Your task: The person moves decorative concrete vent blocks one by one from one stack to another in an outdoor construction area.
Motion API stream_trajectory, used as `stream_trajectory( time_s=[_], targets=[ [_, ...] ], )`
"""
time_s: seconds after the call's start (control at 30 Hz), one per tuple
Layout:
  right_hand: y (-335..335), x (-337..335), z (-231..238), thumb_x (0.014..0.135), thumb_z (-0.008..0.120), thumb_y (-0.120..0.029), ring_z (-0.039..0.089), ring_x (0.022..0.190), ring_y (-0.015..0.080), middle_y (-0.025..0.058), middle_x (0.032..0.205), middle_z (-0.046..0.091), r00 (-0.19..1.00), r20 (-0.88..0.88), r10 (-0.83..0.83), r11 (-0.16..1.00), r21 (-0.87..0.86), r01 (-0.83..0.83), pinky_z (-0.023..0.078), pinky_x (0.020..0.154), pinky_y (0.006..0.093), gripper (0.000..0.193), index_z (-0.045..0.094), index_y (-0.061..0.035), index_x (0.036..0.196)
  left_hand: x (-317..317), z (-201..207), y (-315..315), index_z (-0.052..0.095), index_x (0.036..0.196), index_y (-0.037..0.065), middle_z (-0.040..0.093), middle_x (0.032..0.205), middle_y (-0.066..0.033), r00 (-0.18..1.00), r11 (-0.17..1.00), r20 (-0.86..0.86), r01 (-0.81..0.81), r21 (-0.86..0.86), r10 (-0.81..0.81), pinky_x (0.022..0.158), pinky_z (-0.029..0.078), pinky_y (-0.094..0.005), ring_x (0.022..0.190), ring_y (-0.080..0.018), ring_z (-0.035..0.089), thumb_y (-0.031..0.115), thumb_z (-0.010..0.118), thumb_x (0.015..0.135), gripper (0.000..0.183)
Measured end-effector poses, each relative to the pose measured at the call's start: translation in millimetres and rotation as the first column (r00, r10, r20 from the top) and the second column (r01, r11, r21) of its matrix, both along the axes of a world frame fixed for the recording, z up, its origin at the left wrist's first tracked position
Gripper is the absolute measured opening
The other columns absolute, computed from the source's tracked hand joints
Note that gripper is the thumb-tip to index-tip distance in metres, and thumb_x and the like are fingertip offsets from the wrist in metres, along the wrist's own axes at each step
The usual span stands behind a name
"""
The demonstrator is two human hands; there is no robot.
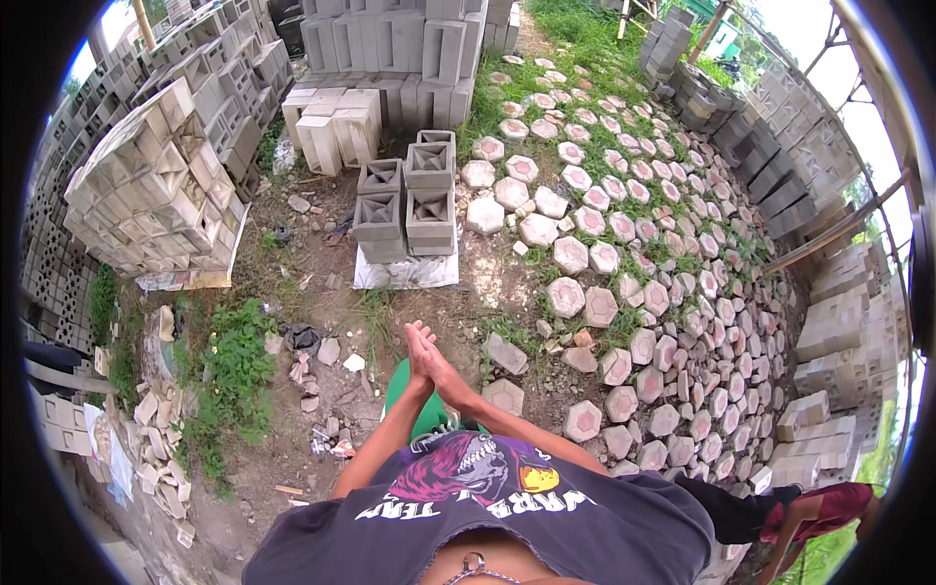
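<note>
My left hand (416, 359) and my right hand (441, 369) meet palm to palm in front of my body, fingers stretched out and pointing forward. Nothing shows between them, though the inner palms are hidden. Beyond my fingertips, a small stack of grey hollow concrete vent blocks (405, 210) stands on a pale sheet (407, 273) on the ground. Neither hand touches the blocks. Below my hands, part of a green garment (400, 393) shows.
Hexagonal pavers (599, 305) cover the grassy ground to the right. A pale vent-block stack (156, 190) stands left, and taller grey blocks (390, 49) rise behind. Rubble (161, 439) lies near green weeds (234, 375). At lower right is another person in a red top (829, 507).
</note>
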State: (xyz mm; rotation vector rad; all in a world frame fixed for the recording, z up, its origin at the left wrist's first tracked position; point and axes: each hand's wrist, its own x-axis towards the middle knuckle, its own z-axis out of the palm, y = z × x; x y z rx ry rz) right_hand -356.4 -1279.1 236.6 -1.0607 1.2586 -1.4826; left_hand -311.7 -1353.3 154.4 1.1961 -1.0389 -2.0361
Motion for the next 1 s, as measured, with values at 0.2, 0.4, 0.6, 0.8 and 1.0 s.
stream_trajectory(
  time_s=[0.2,0.4,0.6,0.8,1.0],
  targets=[
    [-111.6,-55.1,17.4,0.099,0.021,-0.050,0.006,0.143,0.0248,0.0120,0.154,0.013,0.993,0.040,-0.110,0.988,0.111,0.105,0.004,0.115,0.0341,0.068,0.013,-0.0023,0.147,-58.9,78.9,-92.4,0.010,0.149,0.010,0.013,0.153,-0.0157,0.982,0.990,-0.189,0.046,0.132,-0.021,0.112,0.014,-0.0407,0.141,-0.0285,0.015,0.064,0.023,0.093,0.079],
    [-189.1,-104.8,29.7,0.101,0.018,-0.046,0.009,0.142,0.0231,0.0146,0.153,0.016,0.964,0.126,-0.236,0.963,0.160,0.215,0.008,0.115,0.0321,0.065,0.016,0.0009,0.146,-88.9,125.7,-141.1,0.007,0.148,0.006,0.010,0.154,-0.0128,0.929,0.977,-0.320,0.207,0.042,-0.184,0.114,0.009,-0.0360,0.142,-0.0241,0.011,0.056,0.021,0.096,0.073],
    [-210.5,-145.8,3.1,0.101,0.024,-0.043,0.027,0.136,0.0235,0.0171,0.145,0.033,0.912,-0.024,-0.409,0.883,0.242,0.402,0.018,0.112,0.0327,0.061,0.028,0.0022,0.142,-112.4,130.7,-162.9,0.005,0.148,0.002,0.007,0.155,-0.0100,0.842,0.933,-0.409,0.351,-0.078,-0.351,0.115,0.005,-0.0313,0.143,-0.0198,0.007,0.048,0.019,0.100,0.068],
    [-217.9,-200.3,-26.6,0.093,0.051,-0.036,0.052,0.117,0.0230,0.0179,0.127,0.054,0.823,-0.102,-0.559,0.720,0.434,0.542,0.039,0.098,0.0325,0.056,0.042,0.0037,0.132,-144.4,119.6,-216.3,0.009,0.147,0.003,0.014,0.153,-0.0175,0.862,0.924,-0.371,0.382,0.026,-0.346,0.113,0.017,-0.0364,0.140,-0.0282,0.021,0.056,0.026,0.096,0.076],
    [-225.9,-271.1,-46.2,0.090,0.059,-0.031,0.056,0.108,0.0198,0.0150,0.119,0.059,0.842,-0.018,-0.539,0.683,0.576,0.449,0.042,0.094,0.0313,0.052,0.048,0.0017,0.129,-177.5,117.6,-293.0,0.028,0.141,0.002,0.040,0.140,-0.0187,0.973,0.978,-0.100,0.207,-0.019,-0.208,0.103,0.034,-0.0413,0.124,-0.0271,0.045,0.054,0.041,0.094,0.071]
  ],
)
